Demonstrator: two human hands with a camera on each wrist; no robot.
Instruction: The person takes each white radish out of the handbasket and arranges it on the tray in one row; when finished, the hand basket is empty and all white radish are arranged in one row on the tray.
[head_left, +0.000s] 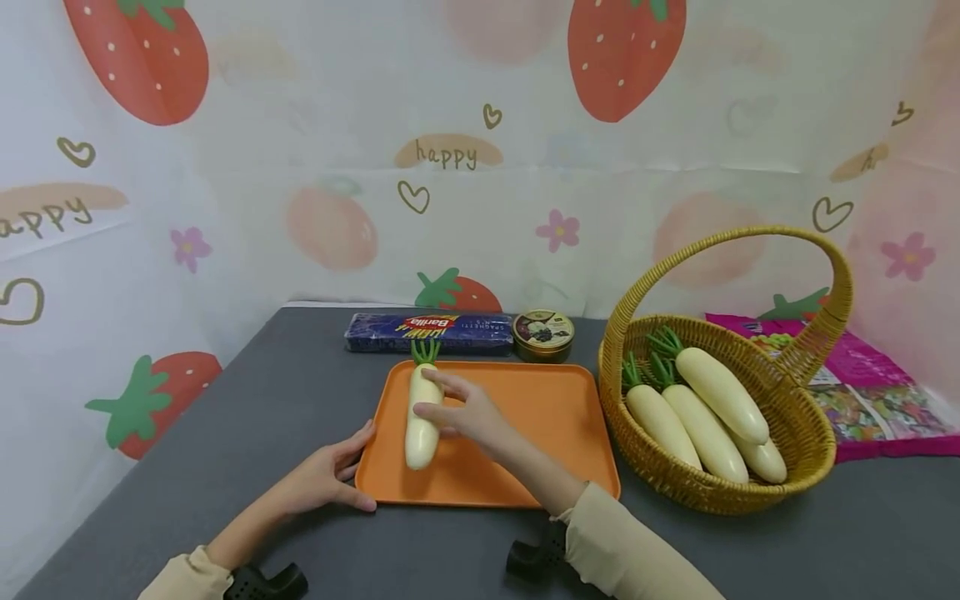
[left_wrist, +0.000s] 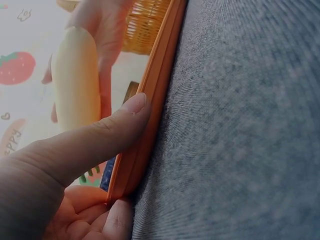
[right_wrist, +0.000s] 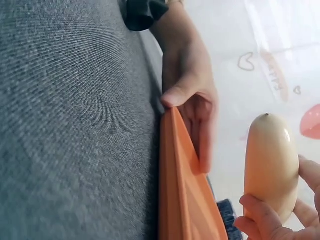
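Note:
My right hand grips a white radish between thumb and fingers, over the left part of the orange tray. The radish's green leafy top points away from me and its rounded end faces me. In the right wrist view, the fingers hold the radish from both sides. My left hand holds the tray's near left corner, with the thumb on the front side and the fingers along the left side. The left wrist view shows that thumb against the tray wall.
A yellow wicker basket with a tall handle holds several white radishes right of the tray. Behind the tray lie a blue spaghetti pack and a round tin. A pink bag lies behind the basket. A printed cloth hangs behind.

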